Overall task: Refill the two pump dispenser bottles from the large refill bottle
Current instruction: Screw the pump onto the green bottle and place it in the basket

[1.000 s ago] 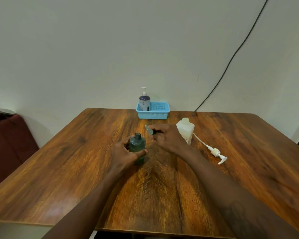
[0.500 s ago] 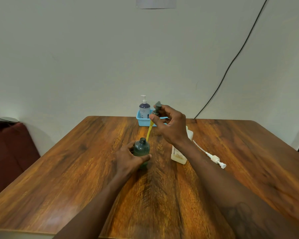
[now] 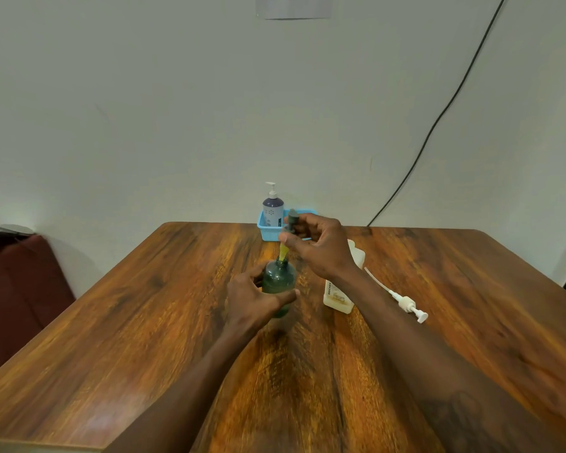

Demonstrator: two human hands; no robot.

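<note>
Left hand: the left hand (image 3: 252, 299) is curled round the side of the green bottle (image 3: 278, 279) and holds it firm on the worktop (image 3: 144, 322).
Right hand: the right hand (image 3: 321, 246) pinches the green pump top (image 3: 292, 219) in its fingertips, up in the air above the bottle.
Green bottle: it stands upright near the middle of the worktop, a bit toward the far edge. Its mouth is open.
Yellow tube: the yellow tube (image 3: 282, 253) hangs down from the pump top. It is almost upright and leans a little. Its low end is right at the bottle's mouth.
What matters next: the bottle's mouth is straight below the right hand. The tube points down into it, so it looks as if any move of the pump must go along that up-and-down line.
Refill bottle: the big white refill bottle (image 3: 337, 297) stands just beside the right wrist, which hides its top. The right hand is the nearer one to it.
White pump: a white pump (image 3: 407, 304) with a long tube lies flat toward the right edge.
Far edge: a purple pump bottle (image 3: 273, 210) stands in a blue basket (image 3: 263, 228).
How full: the green bottle is too dark to tell.
</note>
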